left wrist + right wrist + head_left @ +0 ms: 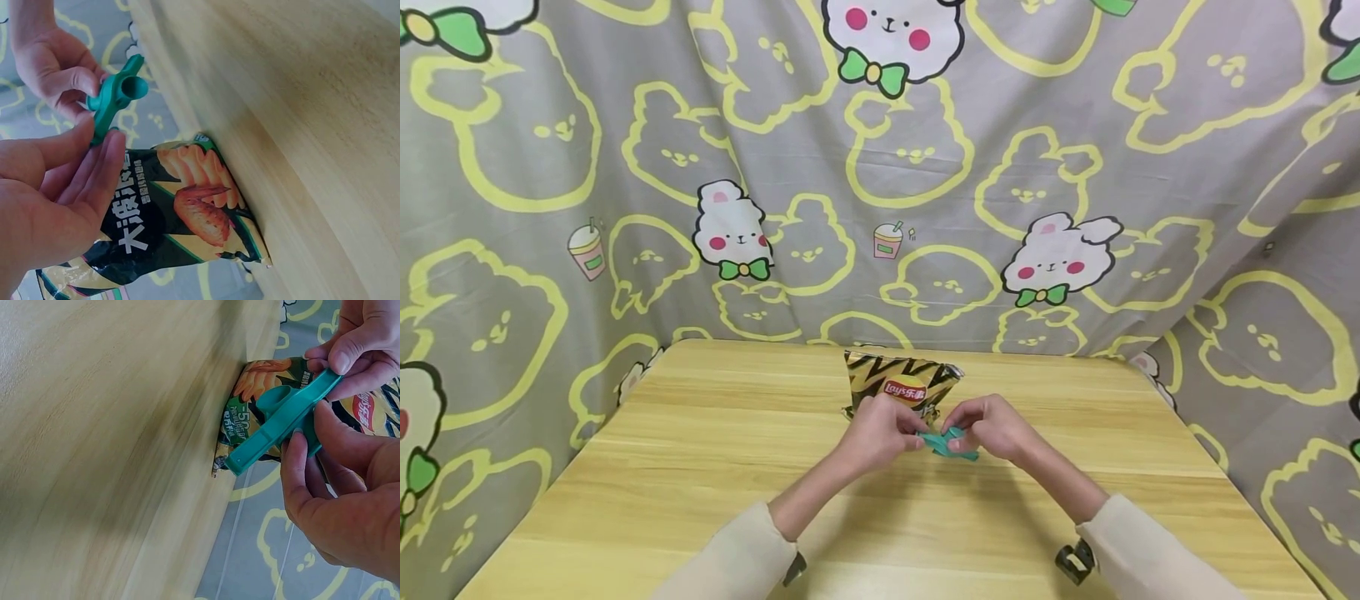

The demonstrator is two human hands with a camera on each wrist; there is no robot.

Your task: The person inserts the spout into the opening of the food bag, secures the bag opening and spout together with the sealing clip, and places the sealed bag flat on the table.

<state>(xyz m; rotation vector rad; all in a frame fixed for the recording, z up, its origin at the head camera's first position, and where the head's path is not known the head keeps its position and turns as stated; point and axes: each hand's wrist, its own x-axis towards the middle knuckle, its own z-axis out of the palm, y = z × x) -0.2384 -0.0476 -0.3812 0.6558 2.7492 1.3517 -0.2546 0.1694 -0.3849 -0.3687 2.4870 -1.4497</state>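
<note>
Two cream sleeves (737, 554) come in from the bottom edge of the head view, one per forearm, each with a dark wrist-camera mount partly visible at the cuff. Both hands meet above the wooden table (662, 467), just in front of one chip bag (901, 385). One teal plastic clip (951, 443) sits between them, held off the tabletop. Left hand (880, 433) grips one end of the clip, thumb and fingers pinching it; the left wrist view shows fingers (94, 175) lying fairly straight along the clip (115, 100) with the thumb on top. Right hand (992, 427) grasps the other end, fingers curled round it; in the right wrist view the thumb and fingertips (297, 450) press on the clip (284, 419) near its hinge end while the left hand (362, 347) pinches the far tip. Whether the clip's arms are parted or closed is hard to tell. Chip bag count: one, black and yellow with a red logo, standing on the table behind the hands, roughly centre and toward the far edge; the wrist views show a chicken-wing print on the bag (187, 212). Backdrop is one grey curtain (550, 167) with yellow outlines and white bear figures, hanging round three sides of the table.
</note>
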